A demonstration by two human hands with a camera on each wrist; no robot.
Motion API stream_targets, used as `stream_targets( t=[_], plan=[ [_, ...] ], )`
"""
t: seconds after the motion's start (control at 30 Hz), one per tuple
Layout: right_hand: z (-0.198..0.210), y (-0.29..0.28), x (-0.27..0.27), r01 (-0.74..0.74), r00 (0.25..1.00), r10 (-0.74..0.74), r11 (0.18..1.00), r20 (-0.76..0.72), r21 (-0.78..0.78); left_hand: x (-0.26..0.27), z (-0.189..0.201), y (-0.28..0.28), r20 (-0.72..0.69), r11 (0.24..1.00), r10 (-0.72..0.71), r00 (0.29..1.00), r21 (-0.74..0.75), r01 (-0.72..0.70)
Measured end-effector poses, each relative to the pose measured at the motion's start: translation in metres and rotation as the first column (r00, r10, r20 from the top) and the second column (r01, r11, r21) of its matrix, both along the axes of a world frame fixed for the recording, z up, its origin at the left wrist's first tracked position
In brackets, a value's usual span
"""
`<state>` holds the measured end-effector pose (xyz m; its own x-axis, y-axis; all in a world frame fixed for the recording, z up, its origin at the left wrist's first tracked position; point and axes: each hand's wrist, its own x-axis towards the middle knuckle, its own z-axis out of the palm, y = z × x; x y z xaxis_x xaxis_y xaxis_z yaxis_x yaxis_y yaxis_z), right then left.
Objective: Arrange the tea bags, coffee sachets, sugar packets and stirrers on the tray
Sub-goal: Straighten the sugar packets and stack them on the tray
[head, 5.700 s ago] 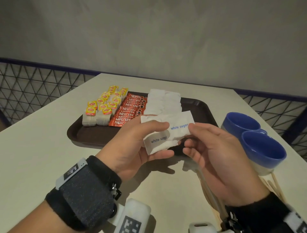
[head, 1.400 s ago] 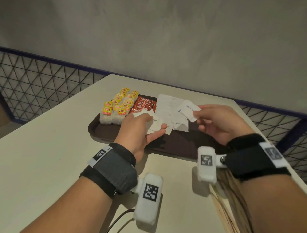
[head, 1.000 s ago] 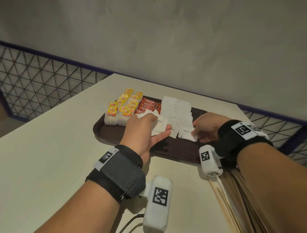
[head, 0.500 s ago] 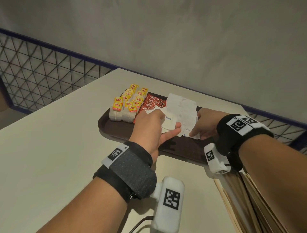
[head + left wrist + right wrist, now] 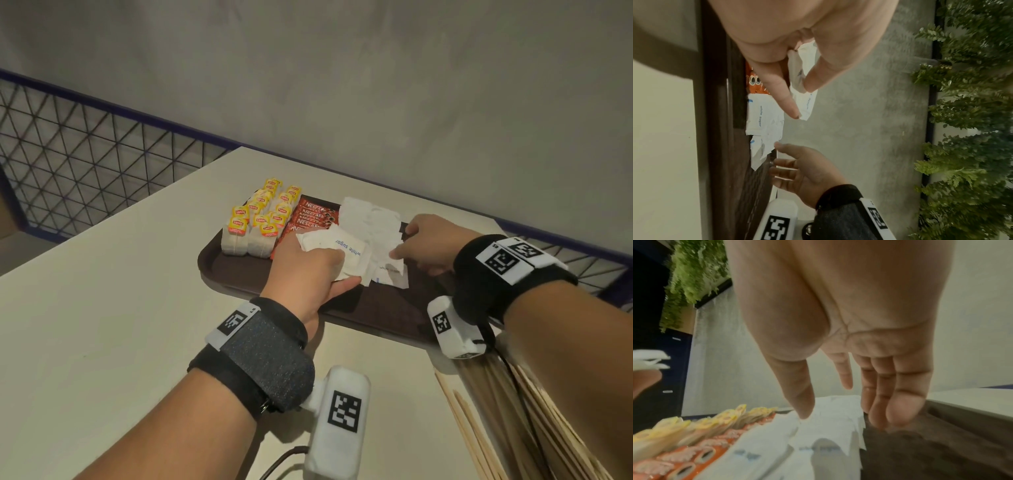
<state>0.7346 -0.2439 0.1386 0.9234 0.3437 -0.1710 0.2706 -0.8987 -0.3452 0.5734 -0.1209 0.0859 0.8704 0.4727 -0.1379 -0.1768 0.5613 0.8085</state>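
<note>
A brown tray [image 5: 233, 274] holds yellow-tagged tea bags [image 5: 263, 219] at its left, red coffee sachets [image 5: 313, 216] beside them, then a row of white sugar packets [image 5: 373, 229]. My left hand [image 5: 318, 270] hovers over the tray's near side and pinches a small stack of sugar packets [image 5: 801, 91] between thumb and fingers. My right hand [image 5: 397, 253] rests on the near end of the laid row, fingers straight, its thumb tip touching the sugar packets [image 5: 818, 426] and holding nothing. Wooden stirrers [image 5: 513, 411] lie on the table at the lower right, off the tray.
The tray sits on a cream table [image 5: 102, 325] near its far right corner. A wire mesh fence [image 5: 85, 154] runs behind the table's left edge and a grey wall stands behind. The tray's near right part [image 5: 394, 315] is bare.
My right hand brought one sugar packet down onto the near end of the row, let it go and stays touching it. My left hand keeps its stack.
</note>
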Motion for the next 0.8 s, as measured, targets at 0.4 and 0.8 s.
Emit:
stream_targets(
  t=[0.4, 0.8],
  plan=[
    [0.036, 0.007, -0.062, -0.190, 0.900, 0.339, 0.870, -0.272, 0.456, -0.004, 0.000, 0.002, 0.011, 0.999, 0.010, 1.000, 0.051, -0.010],
    [0.044, 0.009, -0.099, -0.531, 0.828, 0.541, 0.841, 0.146, -0.106, -0.001, 0.002, 0.006, 0.003, 0.995, 0.094, 0.996, -0.031, -0.094]
  ],
)
